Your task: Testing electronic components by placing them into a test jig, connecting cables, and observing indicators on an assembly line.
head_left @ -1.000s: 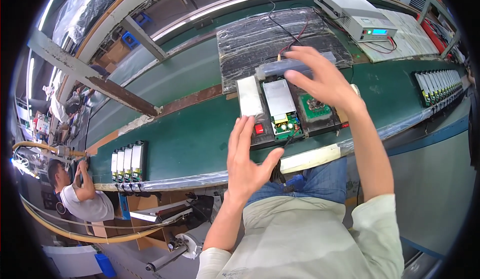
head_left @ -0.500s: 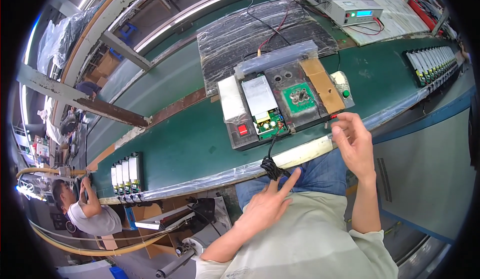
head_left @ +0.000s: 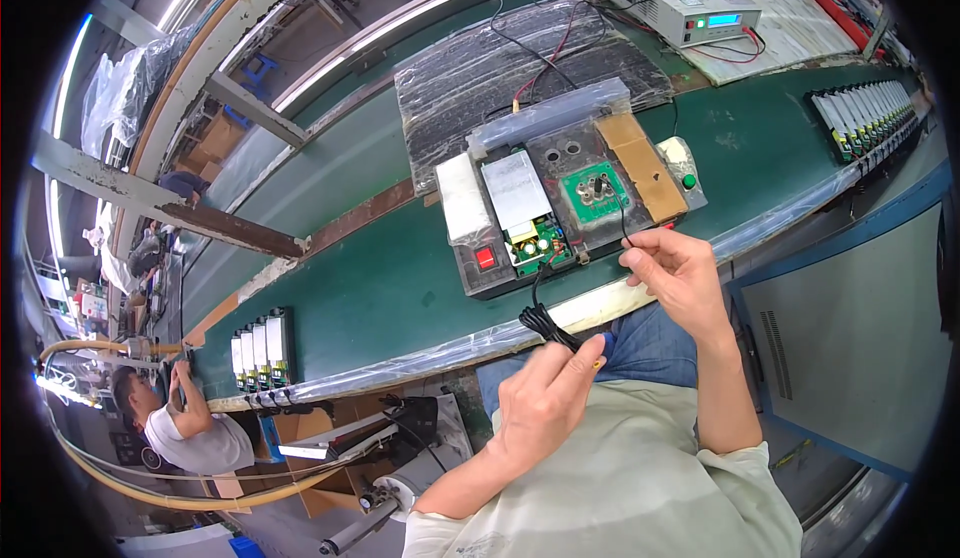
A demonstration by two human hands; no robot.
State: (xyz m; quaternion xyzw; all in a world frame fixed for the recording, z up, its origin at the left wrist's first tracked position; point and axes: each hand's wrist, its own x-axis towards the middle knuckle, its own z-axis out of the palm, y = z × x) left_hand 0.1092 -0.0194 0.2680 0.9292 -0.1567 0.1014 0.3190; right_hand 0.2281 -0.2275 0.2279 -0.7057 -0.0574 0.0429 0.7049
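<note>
At the far left of the frame, a row of slim grey units (head_left: 258,345) stands on the green tabletop (head_left: 380,288), well apart from the work; a co-worker (head_left: 185,428) sits below it. At lower centre, the left hand (head_left: 545,398) is clamped on a bundled loop of black cable (head_left: 545,320), fingers folded over the coil, apparently to keep slack off the tabletop edge. From the bundle the cable rises to the test fixture (head_left: 560,203) at centre frame, which carries a silver power board (head_left: 517,190) and a green socket plate (head_left: 595,193). Right of centre, the right hand (head_left: 685,273) pinches the thin lead together between thumb and fingertips, just in front of the fixture, steadying it near the plate. At upper right, a grey meter (head_left: 680,0) sits behind, and another row of grey units (head_left: 865,113) lines the right edge.
</note>
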